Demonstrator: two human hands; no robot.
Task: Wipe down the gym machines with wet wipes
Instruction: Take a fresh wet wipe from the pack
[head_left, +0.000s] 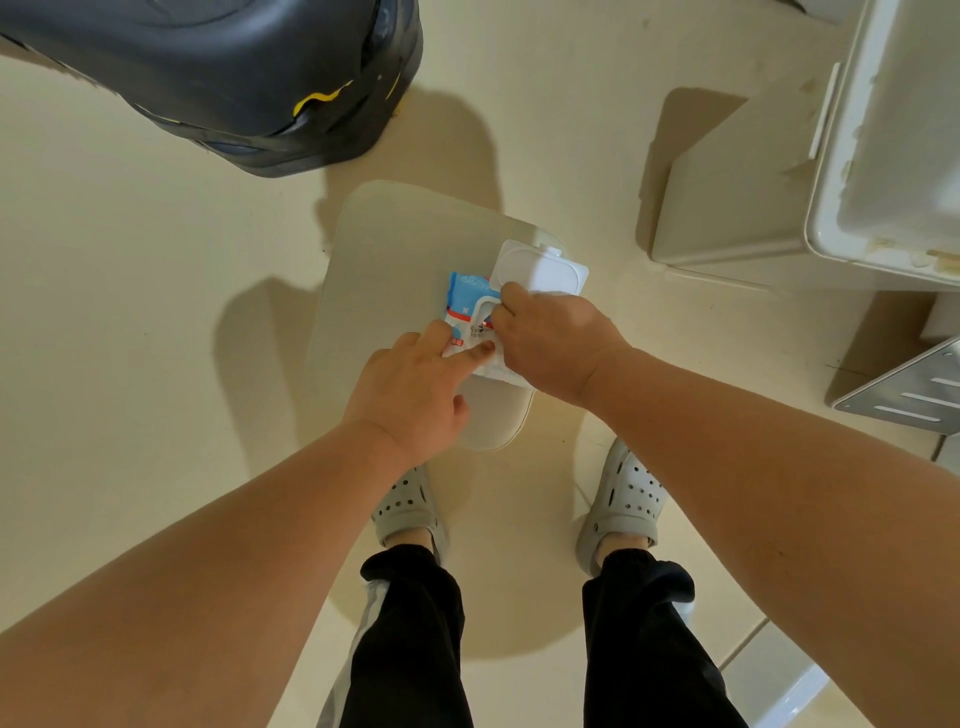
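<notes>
As the person leaned over the low beige stool (395, 244) in the middle of the frame, we were plainly at the opening step: getting a wipe out before any cleaning began. The pack of wet wipes (464, 300) lay on the right half of the stool top, its white lid (540, 270) flipped back toward the upper right. The left hand (415, 395) came in from the lower left with its fingers out fairly straight, and the fingertips (480, 352) pressed flat on the near end of the pack to pin it down. The right hand (550, 348) sat over the opening, knuckles up and fingers curled down into it. Whether those fingers had a wipe pinched, I could not tell; the hand covered the slot.

The gym machine (234, 78), a big black base with a yellow mark, waited in the upper left corner, well apart from the stool and, by the look of things, not yet wiped. A white bin (893, 130) stood at the upper right.

The next move, I judged, called for a clean upward pull with the right hand while the left kept the pack down, so that one sheet came free rather than a clump. Then the lid wanted snapping closed before the walk to the machine.
</notes>
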